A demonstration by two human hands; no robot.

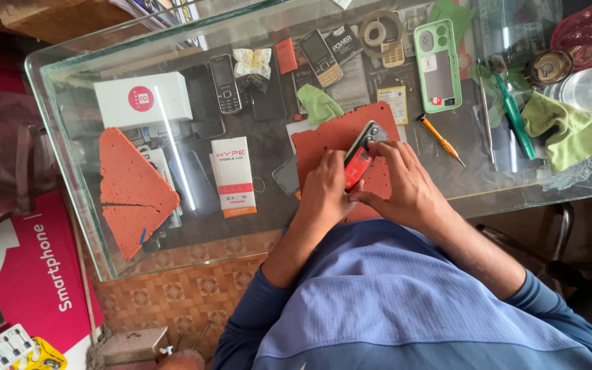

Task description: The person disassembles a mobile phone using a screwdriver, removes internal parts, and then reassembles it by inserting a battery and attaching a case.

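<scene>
Head view looks down on a glass counter [104, 226], where both hands meet over a red-orange mat [330, 140]. Between them sits a small phone [361, 154], dark and glossy at its upper end with a grey rim, and bright red along its lower half, as if a red part lies exposed or laid on it. Its long axis runs on a diagonal, from lower left near the person up to the right, away from the body, the dark end farthest out. The left hand [323, 192] is curled around the phone's lower left side, gripping it. The right hand [405, 181] closes on its right edge, fingers [381, 147] bent over the top. Palms and fingers hide much of the phone's lower end, so the red part's exact shape is unclear.
</scene>
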